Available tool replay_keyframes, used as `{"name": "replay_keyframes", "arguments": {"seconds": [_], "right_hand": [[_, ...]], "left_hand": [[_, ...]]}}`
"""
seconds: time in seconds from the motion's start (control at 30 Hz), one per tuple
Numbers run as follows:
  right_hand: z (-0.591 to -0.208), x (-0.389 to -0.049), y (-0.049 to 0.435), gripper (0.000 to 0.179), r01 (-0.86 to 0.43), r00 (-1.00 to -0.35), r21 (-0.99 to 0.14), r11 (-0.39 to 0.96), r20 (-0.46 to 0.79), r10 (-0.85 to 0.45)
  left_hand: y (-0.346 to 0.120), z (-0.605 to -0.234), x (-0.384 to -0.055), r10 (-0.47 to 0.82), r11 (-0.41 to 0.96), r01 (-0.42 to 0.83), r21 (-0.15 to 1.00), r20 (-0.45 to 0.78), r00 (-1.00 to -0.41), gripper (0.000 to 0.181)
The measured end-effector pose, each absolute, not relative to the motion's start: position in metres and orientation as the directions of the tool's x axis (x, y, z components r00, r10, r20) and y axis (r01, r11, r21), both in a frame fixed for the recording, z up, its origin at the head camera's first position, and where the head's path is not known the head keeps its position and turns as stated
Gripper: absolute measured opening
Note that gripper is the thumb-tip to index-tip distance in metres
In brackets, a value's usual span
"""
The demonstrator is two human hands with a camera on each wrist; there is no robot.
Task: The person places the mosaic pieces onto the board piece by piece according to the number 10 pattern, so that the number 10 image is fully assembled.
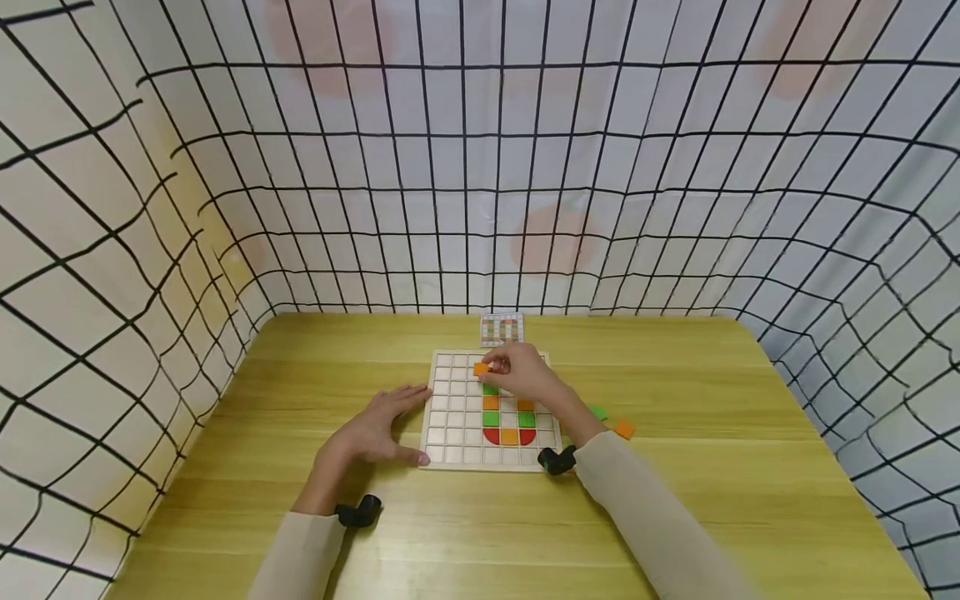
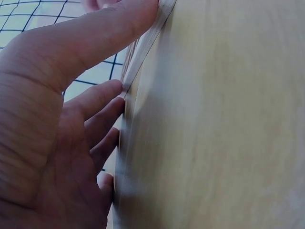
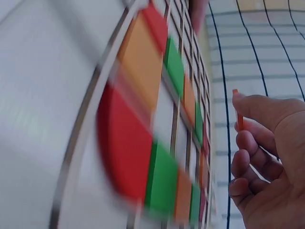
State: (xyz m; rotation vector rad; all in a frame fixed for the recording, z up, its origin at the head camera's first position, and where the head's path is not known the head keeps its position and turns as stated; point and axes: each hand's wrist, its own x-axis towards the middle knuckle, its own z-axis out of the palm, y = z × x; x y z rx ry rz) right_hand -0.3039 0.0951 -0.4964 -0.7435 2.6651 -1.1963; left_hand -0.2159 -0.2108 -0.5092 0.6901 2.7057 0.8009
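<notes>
A pale gridded board [image 1: 450,417] lies on the table. My left hand [image 1: 375,427] rests at its left side, fingers spread along the edge and thumb [image 2: 119,24] by the near corner. Over the upper part of the board, my right hand [image 1: 525,372] pinches a thin orange square tile [image 1: 480,368] between thumb and index finger; edge-on, the tile [image 3: 239,109] shows above the grid. Set into the board is a U of tiles: two rounded red tiles [image 3: 125,143] at the bottom corners, an orange tile [image 1: 510,437] between them, and green and orange tiles up both sides. My right hand hides the upper right cells.
Right of the board, beside my forearm, lie a loose green tile [image 1: 597,412] and a loose orange tile [image 1: 623,429]. A small printed card [image 1: 501,329] with a coloured grid pattern sits behind the board. Black netting [image 1: 465,192] over white sheeting encloses the wooden table [image 1: 712,400].
</notes>
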Motion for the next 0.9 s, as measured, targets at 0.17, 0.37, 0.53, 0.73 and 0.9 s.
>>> {"name": "replay_keyframes", "arguments": {"seconds": [0.17,0.37,0.53,0.73,0.9], "right_hand": [[-0.499,-0.305,0.059,0.03,-0.363,-0.869,-0.742,0.564,0.052,-0.492],[-0.504,-0.307,0.026,0.032,-0.345,-0.885,-0.724,0.598,0.039,-0.464],[-0.507,-0.305,0.014,0.032,-0.288,-0.913,-0.711,0.642,0.002,-0.407],[-0.51,-0.307,0.015,0.034,-0.28,-0.917,-0.713,0.642,0.002,-0.398],[-0.51,-0.307,0.017,0.035,-0.305,-0.908,-0.718,0.625,0.021,-0.419]], "left_hand": [[-0.212,-0.509,-0.217,0.501,0.746,0.374,0.55,-0.094,-0.86,0.109],[-0.213,-0.509,-0.217,0.493,0.75,0.359,0.555,-0.107,-0.864,0.109],[-0.213,-0.508,-0.216,0.489,0.754,0.354,0.554,-0.112,-0.865,0.108],[-0.213,-0.508,-0.217,0.487,0.756,0.354,0.551,-0.112,-0.866,0.108],[-0.212,-0.507,-0.217,0.49,0.756,0.358,0.548,-0.111,-0.865,0.108]]}}
